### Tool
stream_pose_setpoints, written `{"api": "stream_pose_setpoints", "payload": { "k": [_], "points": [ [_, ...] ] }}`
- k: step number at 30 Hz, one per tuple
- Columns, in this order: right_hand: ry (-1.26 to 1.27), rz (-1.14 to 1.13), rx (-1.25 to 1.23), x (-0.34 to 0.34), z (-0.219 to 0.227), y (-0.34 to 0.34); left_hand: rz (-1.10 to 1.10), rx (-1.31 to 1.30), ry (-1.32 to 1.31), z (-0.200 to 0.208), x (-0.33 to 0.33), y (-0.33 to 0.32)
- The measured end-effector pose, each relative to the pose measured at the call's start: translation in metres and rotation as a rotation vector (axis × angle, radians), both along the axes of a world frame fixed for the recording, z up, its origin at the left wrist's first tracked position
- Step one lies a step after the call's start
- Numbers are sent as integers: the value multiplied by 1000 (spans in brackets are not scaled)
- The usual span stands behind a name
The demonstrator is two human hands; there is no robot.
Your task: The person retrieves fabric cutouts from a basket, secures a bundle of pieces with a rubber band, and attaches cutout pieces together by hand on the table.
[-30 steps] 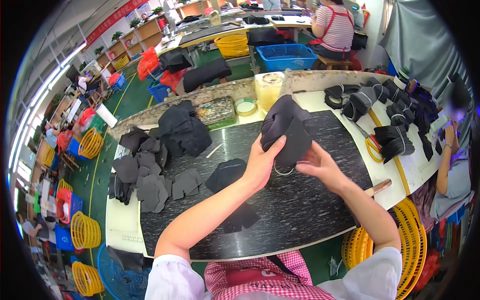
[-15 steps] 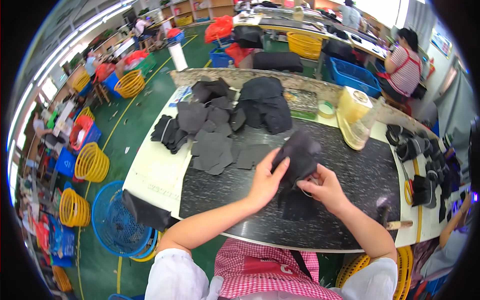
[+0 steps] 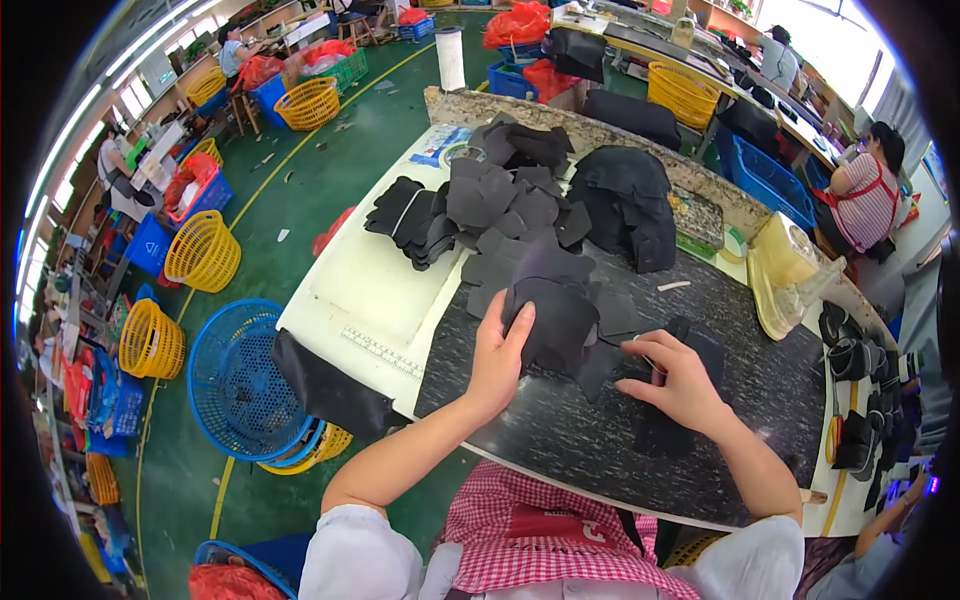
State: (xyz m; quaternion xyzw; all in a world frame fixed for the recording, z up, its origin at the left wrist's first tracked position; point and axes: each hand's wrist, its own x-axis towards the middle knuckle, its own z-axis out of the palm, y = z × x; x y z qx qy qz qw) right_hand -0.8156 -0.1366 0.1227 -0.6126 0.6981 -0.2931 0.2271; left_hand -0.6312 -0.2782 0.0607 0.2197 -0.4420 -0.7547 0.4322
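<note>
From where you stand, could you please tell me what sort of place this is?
Probably a soft-goods workshop: the left hand holds flat black cut pieces, a white-banded black bundle lies on the black-and-white worktable, and round yellow plastic baskets stand on the green floor.

"How many bare hands around the middle of the frame?"

"Two: a left hand (image 3: 497, 355) and a right hand (image 3: 680, 380)."

"And dark flat pieces (image 3: 562, 322)?"

"Too overlapped to count. Left of the upper middle, I get one string-tied bundle (image 3: 408, 220)."

"Tape rolls?"

"One sure tape roll (image 3: 735, 243), right of centre; a pale ring (image 3: 465, 156) at upper middle may be another."

"Jugs?"

"One yellowish jug (image 3: 785, 258), right of centre."

"Yellow baskets?"

"Three yellow baskets (image 3: 202, 250) show well at left, one at upper right; others are too hidden."

"Co-workers?"

"Two co-workers (image 3: 868, 195) at upper right, at least two at upper left, one at lower right."
</note>
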Motion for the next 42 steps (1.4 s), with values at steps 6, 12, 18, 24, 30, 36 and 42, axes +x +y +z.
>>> {"api": "stream_pose_setpoints", "payload": {
  "k": [6,12,18,24,30,36,42],
  "points": [
    [-89,-102,5,-7,-23,-4,-510,-1054,-436,-3,5,-16],
    [246,-40,34,19,-39,-10,-483,-1314,-610,-3,-1,-17],
    [92,91,-80,28,-40,-2,-410,-1364,-598,20,16,-5],
    [-777,23,-153,23,-20,3,-351,-480,-327,21,29,19],
    [-1405,-93,-77,68,-22,15,-483,366,-54,2,20,59],
    [-908,150,-212,74,-10,22,-73,-531,-399,5,23,35],
    [-1299,-30,14,87,-36,14,198,179,279,15,47,8]
  ]
}}
